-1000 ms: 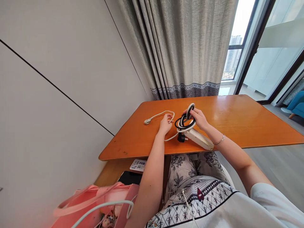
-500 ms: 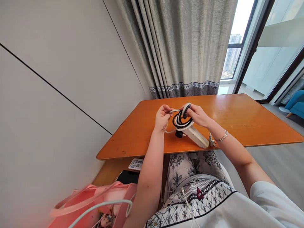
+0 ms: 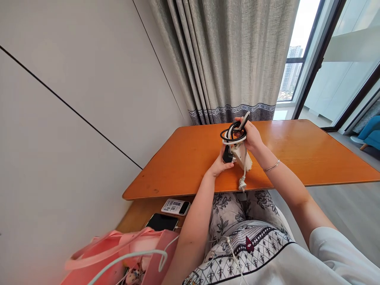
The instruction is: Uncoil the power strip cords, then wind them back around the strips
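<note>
Over the orange table I hold a white power strip lifted and tilted on end, with black and white cables coiled on top of it. My right hand grips the coil and the strip's upper end. My left hand is closed on the strip's lower side, next to a black plug. A white plug dangles on a short cord below the strip.
A white card reader and a dark phone lie on a lower shelf at the left. A pink bag stands at the bottom left. Grey curtains and a glass door lie behind the table.
The white cord that lay across the table has been gathered into the coil. The power strip has been lifted off the table and turned on end, and my left hand moved from the cord to the strip.
</note>
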A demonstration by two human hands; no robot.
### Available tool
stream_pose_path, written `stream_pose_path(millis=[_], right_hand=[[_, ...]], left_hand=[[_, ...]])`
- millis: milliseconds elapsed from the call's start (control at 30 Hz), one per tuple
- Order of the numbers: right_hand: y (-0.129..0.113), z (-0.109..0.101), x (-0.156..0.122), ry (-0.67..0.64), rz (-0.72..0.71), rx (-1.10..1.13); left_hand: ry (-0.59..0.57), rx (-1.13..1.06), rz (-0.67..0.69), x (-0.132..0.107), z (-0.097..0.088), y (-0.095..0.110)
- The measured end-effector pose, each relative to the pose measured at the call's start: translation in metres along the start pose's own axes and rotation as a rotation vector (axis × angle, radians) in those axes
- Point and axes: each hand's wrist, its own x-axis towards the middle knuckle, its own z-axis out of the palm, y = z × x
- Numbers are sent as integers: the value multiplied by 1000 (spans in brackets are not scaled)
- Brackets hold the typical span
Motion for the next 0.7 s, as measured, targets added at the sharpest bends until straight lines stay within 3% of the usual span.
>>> stream_pose_path(millis=[133,300,433,600,700], right_hand=[[7,7,0,99,27,158],[12,8,8,210,19,236],[16,5,20,221,-55,243],[18,-6,32,391,-188,355],[19,-13,33,457,-195,404]], left_hand=[[26,-27,-13,-1,1,-7],[-26,8,-73,-4,-1,-7],[-53,99,-125,-9,15,-10],[176,-44,-70,-9,45,-22],[275,-133,-73,-5,51,-23]])
